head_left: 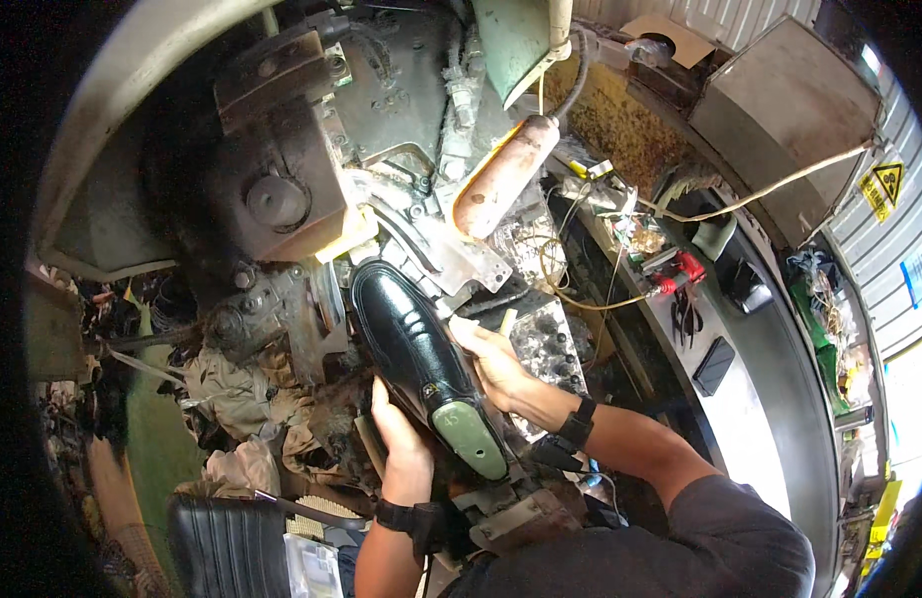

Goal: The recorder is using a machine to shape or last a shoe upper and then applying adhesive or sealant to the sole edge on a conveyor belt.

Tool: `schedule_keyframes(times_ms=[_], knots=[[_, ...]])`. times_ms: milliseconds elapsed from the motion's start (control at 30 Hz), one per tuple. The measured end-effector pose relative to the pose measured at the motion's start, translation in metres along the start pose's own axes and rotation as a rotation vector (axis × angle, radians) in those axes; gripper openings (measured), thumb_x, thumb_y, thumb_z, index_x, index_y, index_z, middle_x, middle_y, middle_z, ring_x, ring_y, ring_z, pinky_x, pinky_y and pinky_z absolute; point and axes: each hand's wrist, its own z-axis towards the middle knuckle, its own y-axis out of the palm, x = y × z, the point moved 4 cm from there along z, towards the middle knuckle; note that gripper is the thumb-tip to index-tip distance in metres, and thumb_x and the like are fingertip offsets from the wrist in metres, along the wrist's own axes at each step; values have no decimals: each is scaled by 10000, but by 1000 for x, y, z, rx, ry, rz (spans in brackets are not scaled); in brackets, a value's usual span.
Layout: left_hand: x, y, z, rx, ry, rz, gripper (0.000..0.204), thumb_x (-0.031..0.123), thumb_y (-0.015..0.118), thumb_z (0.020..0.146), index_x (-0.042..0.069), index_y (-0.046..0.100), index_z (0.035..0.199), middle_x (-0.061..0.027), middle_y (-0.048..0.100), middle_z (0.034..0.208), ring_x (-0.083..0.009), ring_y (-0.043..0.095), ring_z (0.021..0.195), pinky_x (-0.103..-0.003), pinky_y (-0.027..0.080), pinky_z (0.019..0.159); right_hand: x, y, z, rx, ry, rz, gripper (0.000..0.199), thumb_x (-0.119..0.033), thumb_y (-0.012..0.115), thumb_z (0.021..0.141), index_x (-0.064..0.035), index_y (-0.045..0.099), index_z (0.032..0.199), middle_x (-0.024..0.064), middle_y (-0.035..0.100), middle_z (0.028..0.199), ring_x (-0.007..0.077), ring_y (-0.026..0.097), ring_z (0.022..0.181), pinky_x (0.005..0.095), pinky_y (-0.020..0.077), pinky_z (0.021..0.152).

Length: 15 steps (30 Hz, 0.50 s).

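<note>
A glossy black shoe upper [406, 329] is stretched over a green shoe last [469, 439], whose flat top with a small hole faces up. Its toe points away from me and slightly left, close against the machine's metal parts [461, 261]. My left hand [403, 439] grips the left side near the heel, mostly with the palm and thumb in sight. On the other side, my right hand [491, 364] is closed along the shoe's right flank, thumb toward the instep. The shoe's underside and several of my fingertips are hidden.
A cylindrical lamp [506, 179] hangs just beyond the shoe, by a large machine head [277, 199]. Crumpled cloths [237, 394] lie at left. At right, a curved bench [745, 429] carries a phone [714, 366] and a red tool [678, 273] with a hose.
</note>
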Motion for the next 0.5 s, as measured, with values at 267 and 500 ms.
schedule_keyframes(times_ms=[267,500], knots=[[44,-119,-46,420,244,315,470,358,632,949,16,537,1258,-147,611,1192,-267,579,1118,-402,448,1008,-42,-64,-39,-14,89,-400,543,-270,594,988,19,371,1391,194,672,1081,226,682,921,313,586,812],[76,-211,-109,746,290,389,342,292,619,963,26,561,1169,-108,642,1080,-218,617,1023,-364,487,940,-75,-176,-120,401,-79,-439,470,-207,548,997,78,387,1334,207,667,1062,269,682,911,374,574,800]])
